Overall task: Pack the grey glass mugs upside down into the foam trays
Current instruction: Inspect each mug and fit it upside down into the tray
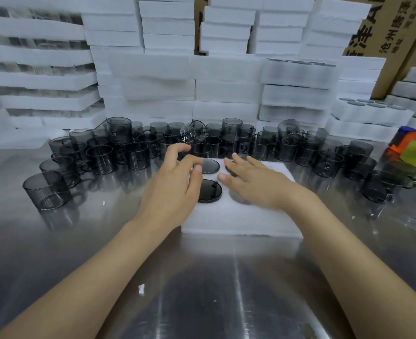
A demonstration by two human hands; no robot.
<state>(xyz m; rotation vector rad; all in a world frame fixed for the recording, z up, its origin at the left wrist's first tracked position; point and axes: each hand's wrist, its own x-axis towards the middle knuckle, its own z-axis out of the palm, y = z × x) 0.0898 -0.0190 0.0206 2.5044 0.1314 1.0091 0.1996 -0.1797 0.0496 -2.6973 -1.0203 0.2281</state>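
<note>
A white foam tray (246, 216) lies on the steel table in front of me. Upside-down grey glass mugs sit in its holes: one in the near row (209, 189), one behind it (209, 165), and a third (231, 168) partly hidden under my right hand. My left hand (170, 189) hovers over the tray's left edge with fingers loosely curled and holding nothing. My right hand (253, 182) lies flat with spread fingers over the tray, touching the third mug's base. Several loose grey mugs (119, 152) stand in a band behind the tray.
Stacks of white foam trays (168, 81) form a wall behind the mugs, some filled (363, 106) at the right. Cardboard boxes (392, 33) stand at the back right. Orange and yellow-green tape rolls (414, 152) lie at the right edge.
</note>
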